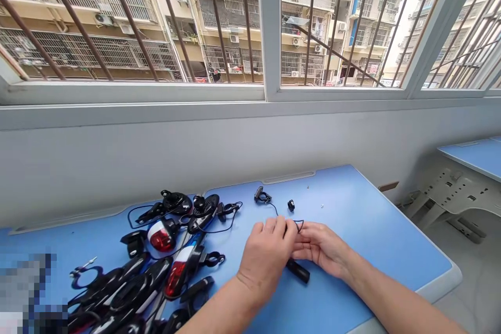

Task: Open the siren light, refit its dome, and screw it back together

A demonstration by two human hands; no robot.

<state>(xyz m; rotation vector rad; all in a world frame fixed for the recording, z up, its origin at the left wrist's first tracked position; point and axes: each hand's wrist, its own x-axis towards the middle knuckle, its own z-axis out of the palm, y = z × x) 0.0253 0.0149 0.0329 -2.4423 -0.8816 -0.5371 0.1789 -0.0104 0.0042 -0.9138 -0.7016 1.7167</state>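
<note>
My left hand (266, 255) is closed, palm down, with its fingers curled over a thin black cable (276, 210). Pinched against those fingertips, my right hand (321, 248) meets a small loop of the same cable. What lies between the fingers is mostly hidden. Below them a black cylinder (299, 272) sticks out toward the lower right; whether it is held or rests on the desk I cannot tell. Farther back, the cable runs to a small black clamp with a button-like head (261, 195). Another small black clamp (290, 205) lies beyond my right hand.
A pile of black bicycle-type fittings covers the blue desk's (344, 198) left side, including red-and-white lamps (161, 236), ring clamps (214, 259) and cables. A blurred grey object (23, 292) lies at far left. Behind stand a wall and barred windows; another desk (475, 155) is at right.
</note>
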